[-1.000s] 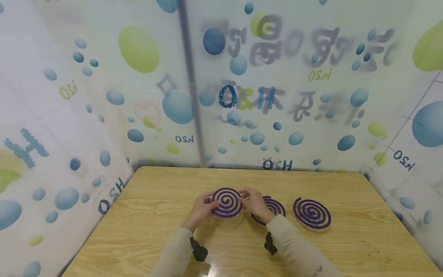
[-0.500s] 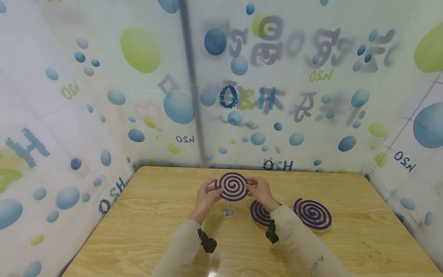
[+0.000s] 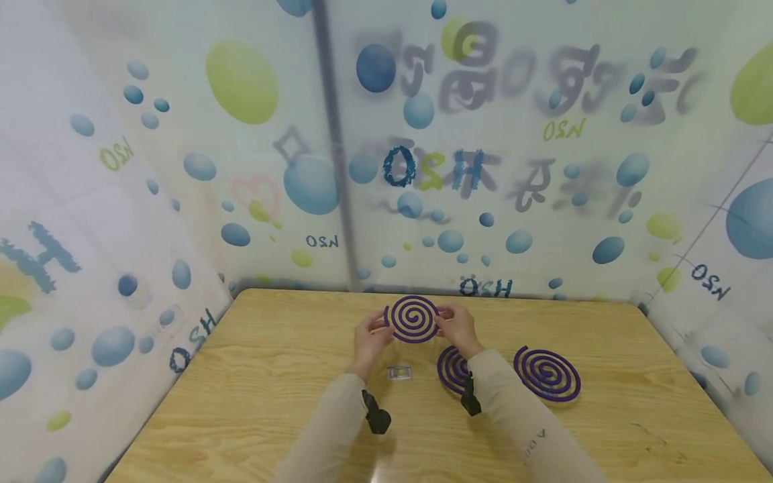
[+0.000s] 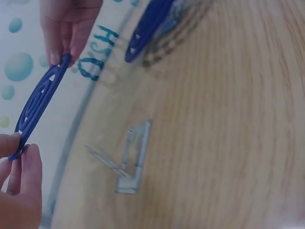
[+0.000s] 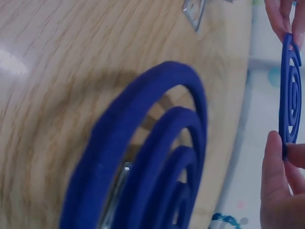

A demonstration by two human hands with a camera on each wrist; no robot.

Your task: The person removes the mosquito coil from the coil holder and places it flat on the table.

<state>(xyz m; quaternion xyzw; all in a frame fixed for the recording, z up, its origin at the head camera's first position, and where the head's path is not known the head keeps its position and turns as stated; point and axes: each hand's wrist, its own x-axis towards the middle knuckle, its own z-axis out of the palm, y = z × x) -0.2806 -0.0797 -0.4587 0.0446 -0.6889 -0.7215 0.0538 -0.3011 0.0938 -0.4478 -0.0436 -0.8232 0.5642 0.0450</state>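
A purple mosquito coil (image 3: 414, 319) is held up over the far part of the table, its flat side facing the head camera. My left hand (image 3: 371, 340) pinches its left edge between thumb and fingers. On the opposite edge, my right hand (image 3: 459, 331) pinches it too. The left wrist view shows the coil nearly edge-on, clear of the tabletop. Below it on the table is a small metal coil stand (image 4: 143, 148) with a prong sticking up. A second purple coil (image 5: 157, 95), partly hidden by my right forearm in the head view, sits raised above the wood, metal visible beneath it.
A third purple coil (image 3: 546, 374) sits tilted on the right side of the wooden table (image 3: 634, 416). Behind the table's far edge stands a patterned curtain-like wall (image 3: 519, 268), with similar walls at both sides.
Both hands have lifted the coil and carried it away from me and slightly to the right. That uncovers the metal stand beneath. The other two coils stay in place.
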